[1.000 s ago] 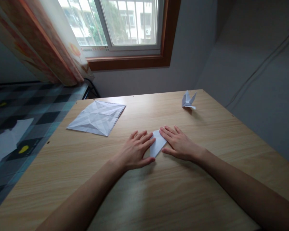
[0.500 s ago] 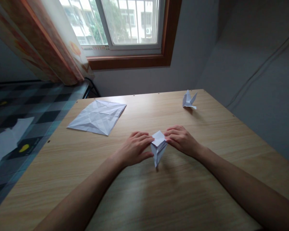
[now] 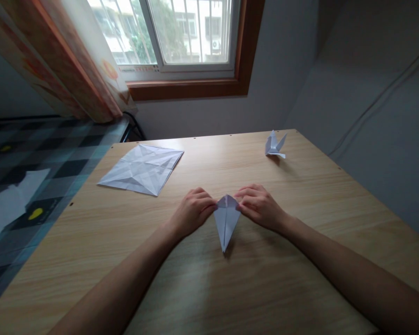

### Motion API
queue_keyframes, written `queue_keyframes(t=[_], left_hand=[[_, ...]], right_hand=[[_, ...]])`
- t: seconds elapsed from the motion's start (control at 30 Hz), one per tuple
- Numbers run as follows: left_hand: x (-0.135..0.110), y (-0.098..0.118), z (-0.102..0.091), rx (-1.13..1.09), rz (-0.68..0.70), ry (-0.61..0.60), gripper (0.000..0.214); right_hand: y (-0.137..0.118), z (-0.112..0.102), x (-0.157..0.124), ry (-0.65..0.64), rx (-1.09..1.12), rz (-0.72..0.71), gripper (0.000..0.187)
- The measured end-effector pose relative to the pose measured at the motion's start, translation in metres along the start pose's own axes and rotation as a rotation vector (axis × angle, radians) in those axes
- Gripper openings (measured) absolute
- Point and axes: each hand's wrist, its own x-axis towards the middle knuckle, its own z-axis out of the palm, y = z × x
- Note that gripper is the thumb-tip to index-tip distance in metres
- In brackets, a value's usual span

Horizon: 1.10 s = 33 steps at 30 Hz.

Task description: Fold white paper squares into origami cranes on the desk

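Note:
Between my hands is a small piece of folded white paper [image 3: 226, 221], kite-shaped, with a seam down its middle and its long point toward me. My left hand [image 3: 195, 208] pinches its left corner between thumb and fingers. At the opposite corner, my right hand [image 3: 259, 204] grips the paper the same way. The fingertips behind the paper are partly hidden. Farther back on the right stands a folded paper crane [image 3: 274, 145], its points sticking up.
Creased white paper sheets [image 3: 141, 170] lie at the back left of the wooden table [image 3: 153, 288]. Left of the table, torn white paper [image 3: 14, 204] rests on a checked cloth [image 3: 68, 170]. A window [image 3: 192, 35] and a curtain [image 3: 80, 60] are beyond.
The folded paper now shows a flat, seamed face instead of the raised flap and open folds. My left thumb has come up from beside the lower part to the left corner.

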Motion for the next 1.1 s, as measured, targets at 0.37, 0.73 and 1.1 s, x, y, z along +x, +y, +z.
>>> queue_keyframes(t=[0.37,0.73,1.1], left_hand=[[0.0,0.002,0.007,0.223,-0.09,0.069,0.032],[0.0,0.009,0.003,0.294,-0.05,-0.169,0.04],[-0.003,0.004,0.005,0.268,-0.093,-0.128,0.054]], right_hand=[[-0.007,0.011,0.002,0.08,-0.087,0.258,0.031],[-0.016,0.011,0.0,-0.121,-0.269,0.153,0.033],[-0.017,0.014,-0.003,-0.063,-0.138,0.251,0.032]])
